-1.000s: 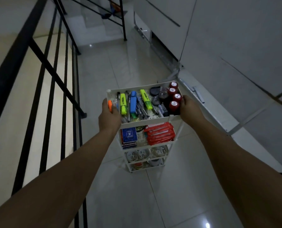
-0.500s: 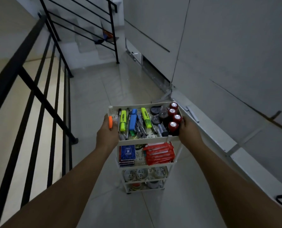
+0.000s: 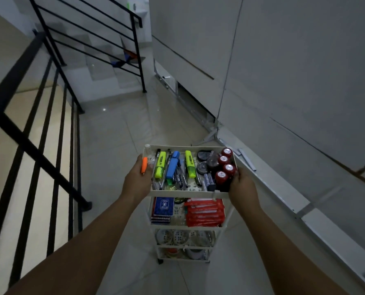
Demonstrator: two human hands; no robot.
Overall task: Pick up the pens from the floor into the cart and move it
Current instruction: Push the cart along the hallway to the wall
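Gripping both sides of the white plastic tiered cart's top tray, the person stands on the pale tiled floor beside the black metal railing. Left hand wraps the left rim, fingers curled, w/ a small orange pen pinched against it. Right hand clamps the right rim; fingertips hidden behind red-capped containers. Pens and yellow and blue highlighters lie in the tray. Lower shelves dim, contents hard to make out; only one caster shows.
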